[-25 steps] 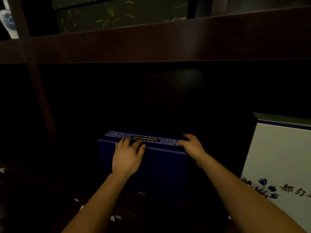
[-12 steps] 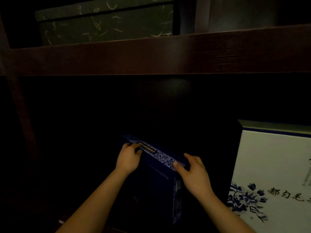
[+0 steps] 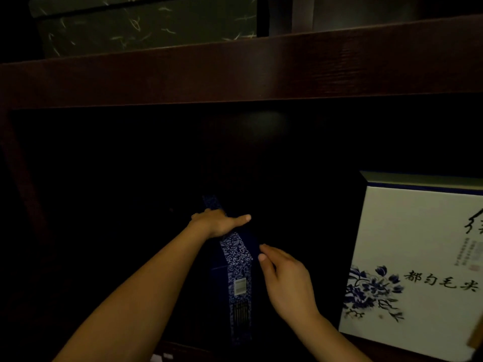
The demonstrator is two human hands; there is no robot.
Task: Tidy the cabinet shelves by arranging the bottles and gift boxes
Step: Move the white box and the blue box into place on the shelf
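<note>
1. Blue box [image 3: 236,259] stands edge-on in the cabinet [image 3: 235,69]; your left hand [image 3: 217,223] curls over its top, right hand [image 3: 285,278] straight-fingered just beside it.
2. Narrow footing: release early and it may topple toward the white box [image 3: 418,244].

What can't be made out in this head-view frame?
Head view:
Dark blue box: broad faces lost in cabinet shadow; its label print too small.
Left hand: fingers hidden over the box's far side, grip unclear.
White gift box: cut off by the right edge.
Green box above: cut off by the top edge.
</note>
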